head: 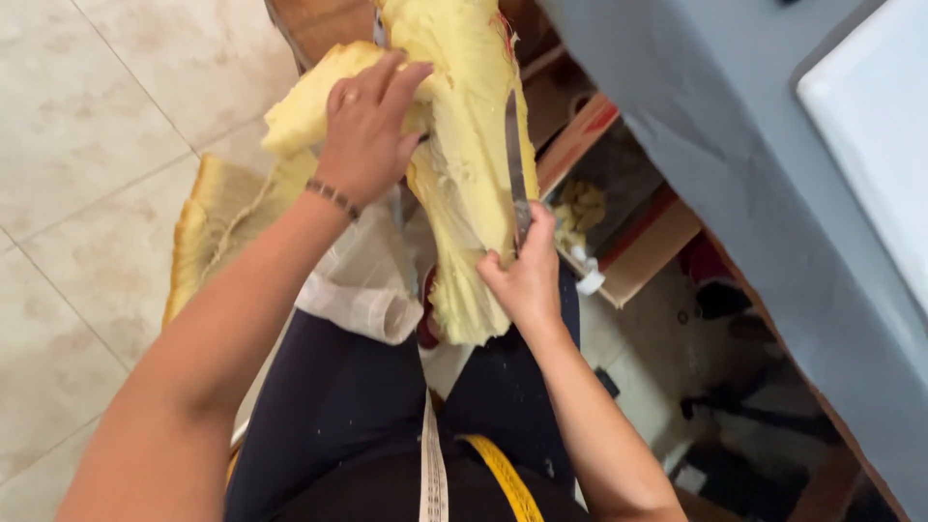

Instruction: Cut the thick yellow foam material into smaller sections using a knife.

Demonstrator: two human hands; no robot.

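A big pale yellow piece of fibrous fruit flesh (474,145) stands between my knees, reaching from the top of the view down to my lap. My left hand (365,126) presses on its upper left part, fingers spread over the flesh. My right hand (527,275) grips the handle of a long knife (515,169), whose blade runs up along the right side of the flesh. A bracelet sits on my left wrist.
A cut slab of the fruit with rind (208,227) lies on the tiled floor (87,145) at left. A white plastic bag (362,275) rests on my thigh. A cardboard box (628,227) with scraps sits at right under a grey counter (754,164).
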